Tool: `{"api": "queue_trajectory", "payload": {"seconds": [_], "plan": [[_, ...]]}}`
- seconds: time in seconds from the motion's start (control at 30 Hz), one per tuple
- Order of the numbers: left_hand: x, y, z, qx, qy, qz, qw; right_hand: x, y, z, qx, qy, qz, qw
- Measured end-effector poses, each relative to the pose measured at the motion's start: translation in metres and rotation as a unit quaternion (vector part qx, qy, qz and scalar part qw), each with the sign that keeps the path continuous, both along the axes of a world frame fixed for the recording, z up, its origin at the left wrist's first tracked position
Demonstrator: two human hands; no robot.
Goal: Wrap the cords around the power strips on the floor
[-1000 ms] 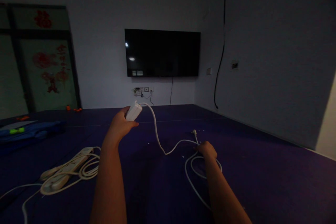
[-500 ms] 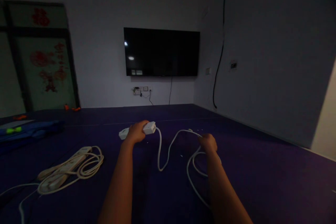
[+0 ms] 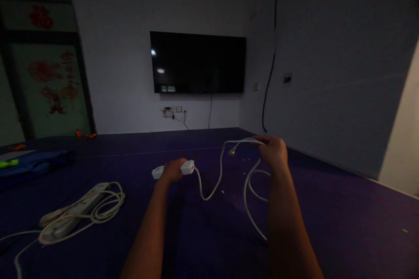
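Note:
My left hand [image 3: 173,171] is wrapped round the middle of a white power strip [image 3: 187,167], whose two ends stick out on either side. From its right end a white cord [image 3: 220,178] sags, then rises to my right hand [image 3: 274,151]. That hand is closed on the cord, with loops of it hanging below the fingers. The cord's plug [image 3: 232,152] dangles just left of my right hand. On the purple floor to the left lies a second power strip [image 3: 85,202] with its own cord [image 3: 108,209] coiled over it.
A television [image 3: 199,63] hangs on the far wall above several sockets [image 3: 176,110]. A black cable [image 3: 269,78] runs down the right wall. Blue cloth [image 3: 39,163] lies at the left, near orange objects [image 3: 91,135]. Small white scraps dot the purple floor [image 3: 209,244].
My right hand has risen and moved slightly right, lifting the cord, and the plug now hangs in view beside it. My left hand with the power strip has dropped a little.

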State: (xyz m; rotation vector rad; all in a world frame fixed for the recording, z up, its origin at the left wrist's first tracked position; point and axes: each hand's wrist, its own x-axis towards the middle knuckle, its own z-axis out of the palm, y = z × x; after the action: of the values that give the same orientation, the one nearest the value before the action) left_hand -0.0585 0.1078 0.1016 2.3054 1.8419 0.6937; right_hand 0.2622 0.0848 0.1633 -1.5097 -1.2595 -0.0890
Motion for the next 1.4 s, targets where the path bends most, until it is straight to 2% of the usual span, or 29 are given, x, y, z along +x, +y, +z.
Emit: {"api": "queue_trajectory", "payload": {"seconds": [0.17, 0.57, 1.0, 1.4], "plan": [[0.006, 0.002, -0.010, -0.016, 0.025, -0.005, 1.000, 0.003, -0.013, 0.013, 0.091, 0.029, 0.016, 0.995], [0.007, 0.015, -0.030, -0.088, 0.069, -0.037, 0.993, 0.002, -0.040, 0.029, 0.215, 0.073, -0.017, 0.974], [0.003, 0.024, -0.035, -0.158, 0.095, -0.048, 0.982, -0.001, -0.040, 0.029, 0.215, 0.087, -0.022, 0.972], [0.007, 0.014, -0.029, -0.204, 0.145, -0.035, 0.967, -0.004, -0.043, 0.031, 0.207, 0.084, -0.028, 0.974]]}}
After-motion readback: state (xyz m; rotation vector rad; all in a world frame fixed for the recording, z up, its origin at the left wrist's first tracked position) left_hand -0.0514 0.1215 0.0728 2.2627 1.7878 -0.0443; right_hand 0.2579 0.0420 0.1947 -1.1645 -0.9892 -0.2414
